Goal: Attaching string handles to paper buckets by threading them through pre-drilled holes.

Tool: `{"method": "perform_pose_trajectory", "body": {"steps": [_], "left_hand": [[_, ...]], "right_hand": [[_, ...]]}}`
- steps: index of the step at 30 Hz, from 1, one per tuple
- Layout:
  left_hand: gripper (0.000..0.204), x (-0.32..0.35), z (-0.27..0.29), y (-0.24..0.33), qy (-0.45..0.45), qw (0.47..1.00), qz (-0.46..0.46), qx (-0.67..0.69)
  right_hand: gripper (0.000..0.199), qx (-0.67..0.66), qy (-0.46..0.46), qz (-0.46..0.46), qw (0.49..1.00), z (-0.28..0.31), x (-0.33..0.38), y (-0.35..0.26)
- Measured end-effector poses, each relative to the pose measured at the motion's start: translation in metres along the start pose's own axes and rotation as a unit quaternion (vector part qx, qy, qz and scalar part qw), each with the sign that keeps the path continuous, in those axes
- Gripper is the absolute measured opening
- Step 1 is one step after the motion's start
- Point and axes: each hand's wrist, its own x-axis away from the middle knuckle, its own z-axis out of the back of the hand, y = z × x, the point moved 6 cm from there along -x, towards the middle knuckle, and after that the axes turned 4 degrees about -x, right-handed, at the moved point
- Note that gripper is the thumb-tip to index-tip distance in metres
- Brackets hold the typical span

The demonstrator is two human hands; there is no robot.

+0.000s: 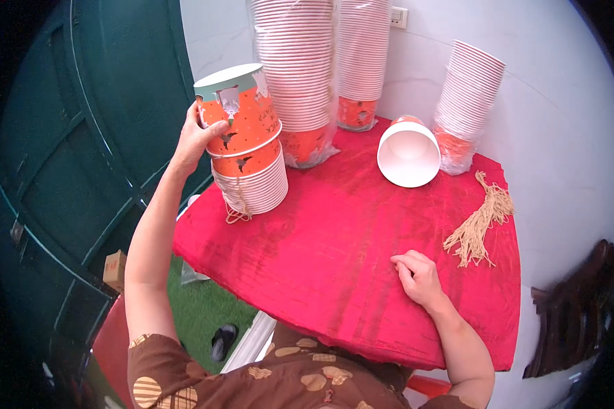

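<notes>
— So where are the hands, measured from the red table (334,273)?

— Well, the left hand (196,140) is up over the table's far left corner, fingers wrapped around the side of an orange paper cup (242,112) turned upside down. That cup sits tilted on top of a short stack of upturned cups (252,180), which stands right at the table's left edge, with a string loop hanging beside it.

— And the right hand?

— The right hand (419,276) rests on the cloth toward the near right part of the table, fingers curled in loosely, gripping nothing.

— What crowds the far edge?

— Tall wrapped stacks of cups (300,75) stand along the back, against the wall. Another stack (465,102) leans at the far right corner, and a single cup (409,155) lies on its side just beside it, white mouth facing us. A bundle of tan strings (481,225) lies near the right edge.

— Any open room?

— The table's middle, between the two hands, is bare cloth.
</notes>
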Motion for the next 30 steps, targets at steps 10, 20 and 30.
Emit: {"method": "perform_pose_trajectory", "body": {"steps": [10, 20, 30], "left_hand": [[0.114, 0.009, -0.001, -0.014, 0.018, 0.999, 0.007, -0.031], [0.116, 0.021, -0.01, -0.009, 0.064, 0.995, 0.01, -0.081], [0.113, 0.031, -0.017, -0.006, 0.101, 0.987, 0.008, -0.127]], "right_hand": [[0.01, 0.003, -0.005, 0.0, 1.0, -0.001, -0.002, -0.002], [0.009, 0.005, -0.004, 0.003, 1.0, -0.002, -0.003, -0.002], [0.009, 0.012, -0.007, 0.009, 1.0, -0.002, -0.004, -0.005]]}}
